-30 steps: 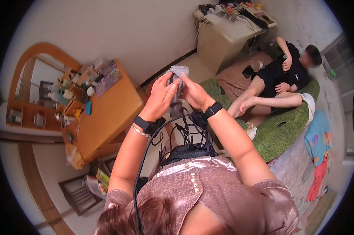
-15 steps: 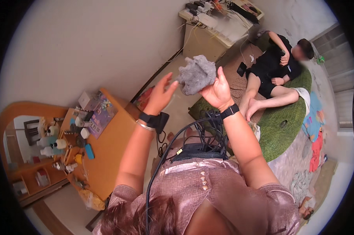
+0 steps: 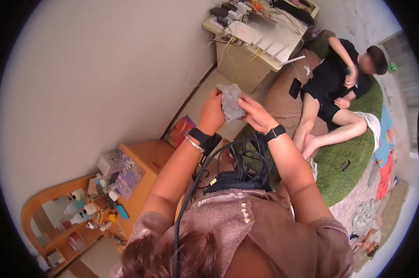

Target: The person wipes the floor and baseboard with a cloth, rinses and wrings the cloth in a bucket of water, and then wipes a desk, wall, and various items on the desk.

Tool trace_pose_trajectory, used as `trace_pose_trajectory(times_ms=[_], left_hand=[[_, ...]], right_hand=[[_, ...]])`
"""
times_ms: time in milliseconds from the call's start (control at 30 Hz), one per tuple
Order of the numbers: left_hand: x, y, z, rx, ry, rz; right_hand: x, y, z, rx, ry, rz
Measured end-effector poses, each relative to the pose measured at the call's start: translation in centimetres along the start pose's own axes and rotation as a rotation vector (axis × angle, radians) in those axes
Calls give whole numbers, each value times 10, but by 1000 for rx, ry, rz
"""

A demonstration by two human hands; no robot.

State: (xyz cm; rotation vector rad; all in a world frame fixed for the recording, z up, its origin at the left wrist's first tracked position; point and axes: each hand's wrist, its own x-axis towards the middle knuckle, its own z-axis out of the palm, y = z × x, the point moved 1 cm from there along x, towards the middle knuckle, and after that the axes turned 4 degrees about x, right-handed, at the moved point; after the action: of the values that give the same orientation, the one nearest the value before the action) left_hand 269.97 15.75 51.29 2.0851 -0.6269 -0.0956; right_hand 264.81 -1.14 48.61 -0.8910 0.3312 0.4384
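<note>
A grey, rough-textured lump (image 3: pixel 232 103), soft-looking with an uneven edge, is held up in front of me between both hands. I cannot make out what it is made of. My left hand (image 3: pixel 212 113) is closed on its left side, with the fingers partly hidden. From the right, my right hand (image 3: pixel 257 116) grips it, thumb pressed on the near face and the other fingers largely out of sight behind. Black bands circle both wrists, and a silvery bangle (image 3: pixel 194 144) sits on the left one.
Black cables (image 3: pixel 249 160) loop below my hands. On the left is a wooden dresser (image 3: pixel 147 167) with bottles and a mirror. A pale cabinet (image 3: pixel 239 65) carrying a white router (image 3: pixel 246 31) stands ahead. To the right, a person (image 3: pixel 330 76) in black reclines on a green cover (image 3: pixel 334 178).
My left hand, apart from the lump before, now grips it. The lump has come lower and looks smaller and narrower. My view has shifted, and my right hand has closed further.
</note>
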Motion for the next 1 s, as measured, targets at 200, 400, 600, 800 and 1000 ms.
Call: trace_pose_trajectory(times_ms=[200, 400, 600, 800, 1000], left_hand=[[53, -52, 24, 314, -155, 375], [161, -125, 6, 164, -220, -101], [260, -202, 32, 384, -182, 38], [313, -219, 78, 520, -436, -13], [335, -233, 93, 455, -461, -83]], right_hand=[[50, -7, -38, 197, -96, -116], [119, 2, -85, 324, 108, -197], [214, 18, -116, 243, 348, -340], [290, 5, -107, 332, 419, -434], [336, -8, -111, 329, 418, -508]])
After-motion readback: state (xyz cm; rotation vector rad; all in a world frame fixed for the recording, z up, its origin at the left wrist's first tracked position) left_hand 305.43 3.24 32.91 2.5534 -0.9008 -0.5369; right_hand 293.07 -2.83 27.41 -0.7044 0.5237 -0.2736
